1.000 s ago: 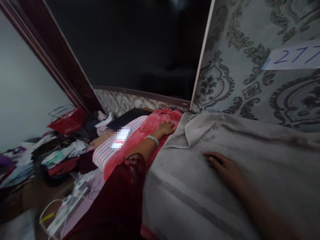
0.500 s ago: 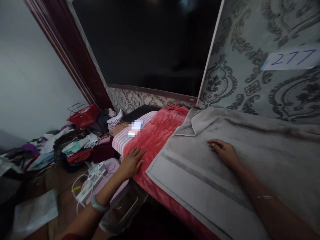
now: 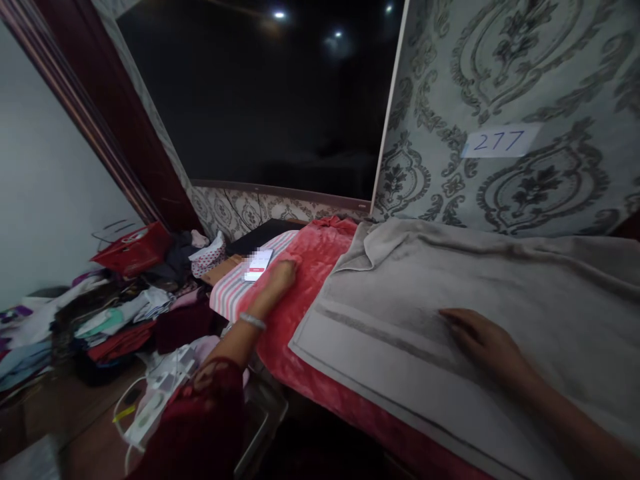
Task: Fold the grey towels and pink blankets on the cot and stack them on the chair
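A red basket [image 3: 131,253] far left holds something pale [image 3: 137,235]. Grey blanket [image 3: 400,287], right, runs lengthwise left to right over red cloth [image 3: 307,300]; left hand [image 3: 283,277] curled on red, grip unclear, right hand [image 3: 477,335] loosely open, empty

Dark red left sleeve [image 3: 193,420] and a silvery bracelet [image 3: 253,321]

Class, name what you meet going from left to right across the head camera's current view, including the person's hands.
Red basket → polka-dotted cloth → lit phone → left hand, over the red blanket → right hand, over the grey blanket.
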